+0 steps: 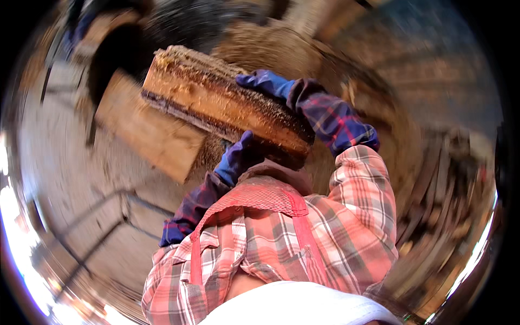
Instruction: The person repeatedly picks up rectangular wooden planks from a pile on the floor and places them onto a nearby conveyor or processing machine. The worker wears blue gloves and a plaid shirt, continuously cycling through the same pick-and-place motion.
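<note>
A thick, rough-edged block of wood (216,100) is held up in front of my chest, tilted with its far end to the upper left. Its cut faces are orange-brown, with dark bark-like edges and sawdust clinging to it. My right hand (268,84), in a blue glove, grips its upper side with the fingers lying along the edge. From below, my left hand (235,158), also in a blue glove, holds the near end; the thumb shows and the other fingers are hidden. Dark plaid sleeve covers (333,116) wrap both forearms.
Behind the block lies a flat, light wooden board (149,127). A thin metal frame (124,208) stands at the lower left. Several wood strips (436,184) are piled on the right, and a blurred heap of sawdust (271,49) lies beyond the block.
</note>
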### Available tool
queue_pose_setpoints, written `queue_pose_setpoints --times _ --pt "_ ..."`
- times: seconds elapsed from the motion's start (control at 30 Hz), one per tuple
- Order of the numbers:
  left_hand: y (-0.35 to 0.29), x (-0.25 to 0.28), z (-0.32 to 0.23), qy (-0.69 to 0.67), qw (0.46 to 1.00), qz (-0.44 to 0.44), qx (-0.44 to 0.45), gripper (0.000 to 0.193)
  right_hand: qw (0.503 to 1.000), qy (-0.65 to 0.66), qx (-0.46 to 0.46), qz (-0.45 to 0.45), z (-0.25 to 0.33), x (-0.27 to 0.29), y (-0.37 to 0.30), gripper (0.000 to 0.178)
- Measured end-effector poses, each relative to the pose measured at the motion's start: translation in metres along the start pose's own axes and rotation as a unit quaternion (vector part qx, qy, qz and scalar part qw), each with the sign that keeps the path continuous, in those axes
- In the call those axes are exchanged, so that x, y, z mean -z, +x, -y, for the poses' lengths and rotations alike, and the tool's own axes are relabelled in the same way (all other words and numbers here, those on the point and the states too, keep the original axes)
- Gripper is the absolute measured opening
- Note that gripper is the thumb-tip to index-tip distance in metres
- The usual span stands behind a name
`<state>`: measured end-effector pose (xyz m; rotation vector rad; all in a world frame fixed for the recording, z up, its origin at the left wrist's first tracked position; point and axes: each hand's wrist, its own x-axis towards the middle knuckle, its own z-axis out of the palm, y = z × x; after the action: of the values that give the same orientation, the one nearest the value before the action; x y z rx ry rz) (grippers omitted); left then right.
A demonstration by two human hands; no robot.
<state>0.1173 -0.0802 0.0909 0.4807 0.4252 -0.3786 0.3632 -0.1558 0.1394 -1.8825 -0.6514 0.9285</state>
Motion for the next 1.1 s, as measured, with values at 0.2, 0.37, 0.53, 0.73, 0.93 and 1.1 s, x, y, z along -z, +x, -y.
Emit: queue_pose_setpoints --times 0.2,0.37,0.53,0.73,0.93,1.1 --pt "0.094 -0.046 0.033 0.318 0.946 -0.053 0.042 0.042 0.981 0.070 -0.013 -0.180 -0.168 0.062 -0.103 0.034" --pt "0.184 -0.063 0.042 0.550 0.815 -0.019 0.184 0.061 0.745 0.573 0.044 -0.338 -0.310 0.046 -0.197 0.045" --pt "0.262 -0.150 0.011 0.684 0.690 0.154 0.180 0.076 0.661 0.417 -0.085 -0.618 -0.213 0.069 -0.234 0.057" --pt "0.247 -0.168 0.000 0.681 0.721 0.010 -0.131 0.076 0.596 0.444 -0.268 -0.613 -0.261 0.135 -0.185 0.055" --pt "0.107 -0.030 -0.069 0.343 0.929 -0.135 0.005 0.049 0.780 0.585 -0.153 -0.163 -0.239 -0.055 -0.035 0.021" --pt "0.061 0.018 -0.040 0.225 0.962 -0.157 -0.011 0.039 0.806 0.567 -0.165 -0.026 -0.185 -0.123 -0.075 0.042"
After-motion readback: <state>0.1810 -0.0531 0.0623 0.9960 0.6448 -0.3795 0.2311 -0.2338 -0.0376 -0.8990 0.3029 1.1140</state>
